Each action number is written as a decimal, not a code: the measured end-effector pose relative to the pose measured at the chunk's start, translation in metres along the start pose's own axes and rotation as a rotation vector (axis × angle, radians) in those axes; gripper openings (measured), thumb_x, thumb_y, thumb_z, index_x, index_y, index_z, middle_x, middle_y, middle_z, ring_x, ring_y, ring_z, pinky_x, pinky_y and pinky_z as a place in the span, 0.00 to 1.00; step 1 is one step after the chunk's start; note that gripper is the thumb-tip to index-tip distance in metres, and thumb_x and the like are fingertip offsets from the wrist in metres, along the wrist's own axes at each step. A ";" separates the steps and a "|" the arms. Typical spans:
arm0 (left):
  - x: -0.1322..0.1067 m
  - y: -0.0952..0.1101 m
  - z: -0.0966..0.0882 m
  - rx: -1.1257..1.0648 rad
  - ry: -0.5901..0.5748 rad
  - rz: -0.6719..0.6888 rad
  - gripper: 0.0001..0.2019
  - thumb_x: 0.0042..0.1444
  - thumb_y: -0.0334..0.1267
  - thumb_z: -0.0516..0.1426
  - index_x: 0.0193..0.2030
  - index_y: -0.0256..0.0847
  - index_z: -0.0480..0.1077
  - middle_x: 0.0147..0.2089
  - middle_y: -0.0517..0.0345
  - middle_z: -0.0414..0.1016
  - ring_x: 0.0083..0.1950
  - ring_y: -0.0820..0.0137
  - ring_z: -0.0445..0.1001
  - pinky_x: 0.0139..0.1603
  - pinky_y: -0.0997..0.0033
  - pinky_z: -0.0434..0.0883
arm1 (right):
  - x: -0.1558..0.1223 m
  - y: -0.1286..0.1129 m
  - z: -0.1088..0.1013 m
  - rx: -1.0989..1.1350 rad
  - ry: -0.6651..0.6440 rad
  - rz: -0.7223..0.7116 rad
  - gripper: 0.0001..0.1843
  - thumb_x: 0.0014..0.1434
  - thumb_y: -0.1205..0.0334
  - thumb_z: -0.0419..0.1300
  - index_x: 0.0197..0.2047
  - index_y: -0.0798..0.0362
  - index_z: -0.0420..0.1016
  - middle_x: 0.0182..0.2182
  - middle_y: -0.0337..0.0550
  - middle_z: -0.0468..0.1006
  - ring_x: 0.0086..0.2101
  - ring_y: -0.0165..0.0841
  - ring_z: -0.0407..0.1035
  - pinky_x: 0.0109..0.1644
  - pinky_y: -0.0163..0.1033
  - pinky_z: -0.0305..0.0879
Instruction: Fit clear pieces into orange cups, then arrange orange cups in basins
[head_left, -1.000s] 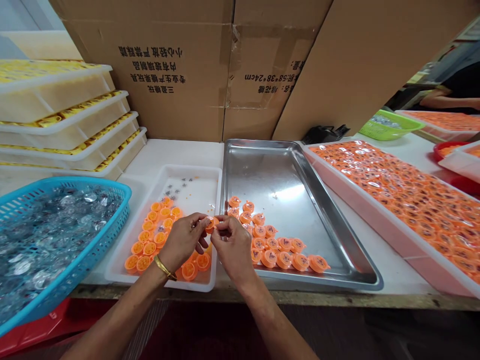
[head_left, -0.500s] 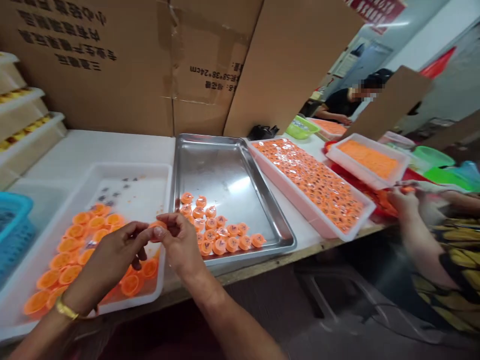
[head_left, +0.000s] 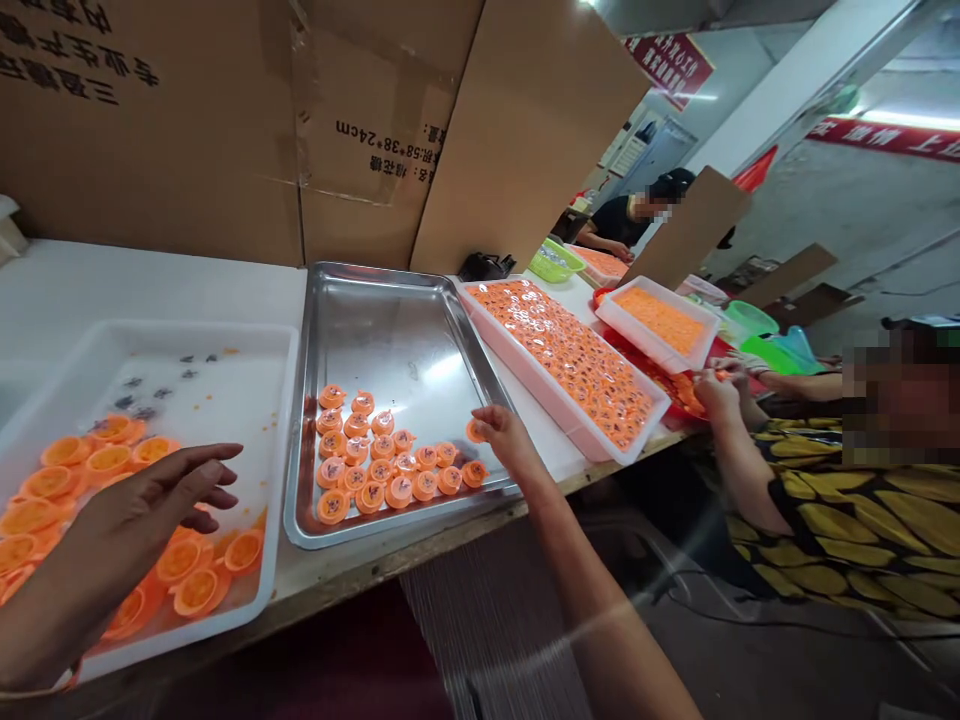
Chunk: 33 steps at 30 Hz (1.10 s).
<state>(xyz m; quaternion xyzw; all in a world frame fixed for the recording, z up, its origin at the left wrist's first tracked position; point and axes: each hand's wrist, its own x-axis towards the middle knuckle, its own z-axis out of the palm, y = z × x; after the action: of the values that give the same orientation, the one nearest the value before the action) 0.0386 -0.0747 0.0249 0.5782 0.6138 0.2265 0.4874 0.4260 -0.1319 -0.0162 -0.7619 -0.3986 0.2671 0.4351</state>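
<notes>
My right hand (head_left: 501, 438) pinches a small round orange plastic piece (head_left: 474, 431) above the right side of the metal tray (head_left: 390, 325). Below and left of it, similar orange pieces (head_left: 400, 490) with dark marks on top stand in rows on the tray. Over the white plastic bin (head_left: 289, 400) hovers my left hand (head_left: 169, 500), its fingers apart and nothing in them. Hollow orange cups (head_left: 199, 592) fill the near and left parts of that bin. A few small dark pieces (head_left: 142, 392) lie on its floor farther back.
A long white bin (head_left: 592, 440) of packed orange pieces flanks the tray on the right. Behind the table stand tall cardboard sheets (head_left: 360, 100). A co-worker's hands (head_left: 720, 390) work at the right, near another white bin (head_left: 652, 345). Another person (head_left: 626, 220) sits farther back.
My hands have separated. The right one has carried the orange piece rightward over the tray, while the left one has let go and opened over the bin. The view has turned right.
</notes>
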 end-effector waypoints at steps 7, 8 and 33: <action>0.006 -0.011 0.004 -0.031 -0.085 0.056 0.28 0.49 0.60 0.54 0.48 0.38 0.71 0.34 0.53 0.76 0.31 0.65 0.74 0.37 0.62 0.73 | -0.004 0.028 0.009 -0.163 -0.185 0.054 0.13 0.45 0.58 0.56 0.28 0.56 0.76 0.28 0.46 0.79 0.32 0.36 0.72 0.38 0.40 0.66; 0.007 -0.010 0.002 -0.058 -0.067 0.076 0.27 0.50 0.58 0.54 0.47 0.37 0.71 0.33 0.53 0.75 0.31 0.65 0.74 0.36 0.63 0.73 | -0.007 0.026 0.010 -0.179 -0.206 0.039 0.13 0.44 0.56 0.56 0.28 0.56 0.77 0.29 0.47 0.79 0.34 0.38 0.72 0.40 0.41 0.65; 0.067 -0.040 -0.092 0.847 0.475 0.164 0.19 0.58 0.28 0.44 0.47 0.34 0.74 0.45 0.45 0.72 0.47 0.61 0.72 0.51 0.63 0.67 | -0.054 -0.157 0.247 -0.526 -0.680 -0.948 0.24 0.57 0.77 0.51 0.54 0.50 0.69 0.51 0.45 0.72 0.49 0.35 0.67 0.52 0.40 0.64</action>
<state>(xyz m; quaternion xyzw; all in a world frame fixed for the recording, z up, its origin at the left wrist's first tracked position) -0.0506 0.0045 0.0073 0.7046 0.6984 0.1202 0.0368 0.1518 -0.0186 0.0063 -0.4566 -0.8605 0.1657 0.1538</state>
